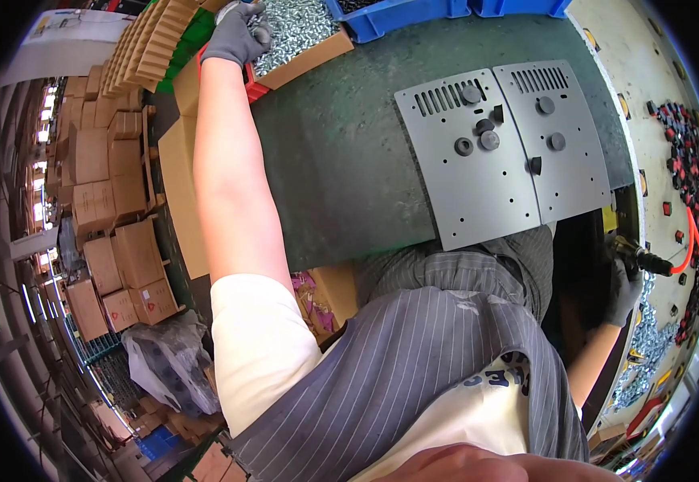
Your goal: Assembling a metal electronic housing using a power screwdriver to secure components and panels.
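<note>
My left hand wears a grey glove and reaches far up to the cardboard box full of small shiny screws. The fingers are curled together at the edge of the screw pile, touching it; I cannot tell if they already pinch a screw. My arm is stretched over the dark green table.

My right hand, also in a grey glove, is low at my right side, beside the table edge. It is closed around a dark power tool with an orange hose going out from it.

On the table, in front of me, two grey metal plates lie flat, side by side and touching. Each has a row of slots near the top and several small holes. Some black round rubber feet sit on both plates. The near edge of the plates hangs a little over the table edge, above my lap.

Blue bins stand behind the plates, next to the box of screws.
</note>
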Available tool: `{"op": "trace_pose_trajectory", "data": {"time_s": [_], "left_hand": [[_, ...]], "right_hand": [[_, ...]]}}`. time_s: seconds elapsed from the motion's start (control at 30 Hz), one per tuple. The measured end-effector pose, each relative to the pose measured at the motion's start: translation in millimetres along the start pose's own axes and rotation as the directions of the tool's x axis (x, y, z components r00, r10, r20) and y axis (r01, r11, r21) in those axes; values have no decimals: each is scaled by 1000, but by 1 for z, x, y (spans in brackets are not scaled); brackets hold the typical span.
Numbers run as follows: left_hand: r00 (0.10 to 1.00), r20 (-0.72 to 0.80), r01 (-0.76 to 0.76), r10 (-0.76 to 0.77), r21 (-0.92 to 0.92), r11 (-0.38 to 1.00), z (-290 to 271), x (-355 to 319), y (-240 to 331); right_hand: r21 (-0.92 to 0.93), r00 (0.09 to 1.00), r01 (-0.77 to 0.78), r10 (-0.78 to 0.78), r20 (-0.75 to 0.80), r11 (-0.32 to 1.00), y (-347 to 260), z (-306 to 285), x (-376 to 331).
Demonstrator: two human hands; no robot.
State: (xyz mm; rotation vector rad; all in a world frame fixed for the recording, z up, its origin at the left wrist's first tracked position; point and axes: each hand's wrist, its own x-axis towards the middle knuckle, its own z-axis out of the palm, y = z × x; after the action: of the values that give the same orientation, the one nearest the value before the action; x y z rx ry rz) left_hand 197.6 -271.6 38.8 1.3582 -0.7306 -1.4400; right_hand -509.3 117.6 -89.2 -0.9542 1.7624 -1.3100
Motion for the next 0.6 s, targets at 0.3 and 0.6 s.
{"op": "trace_pose_trajectory", "data": {"time_s": [0.3,0.6], "left_hand": [[991,113,8,70,-581,814,-26,17,-2],[994,98,35,46,-695,718,7,-35,-11]], "right_hand": [[-113,986,147,-155,-61,983,11,6,-1],[-313,823,406,-492,-284,859,-93,13,-18]]}}
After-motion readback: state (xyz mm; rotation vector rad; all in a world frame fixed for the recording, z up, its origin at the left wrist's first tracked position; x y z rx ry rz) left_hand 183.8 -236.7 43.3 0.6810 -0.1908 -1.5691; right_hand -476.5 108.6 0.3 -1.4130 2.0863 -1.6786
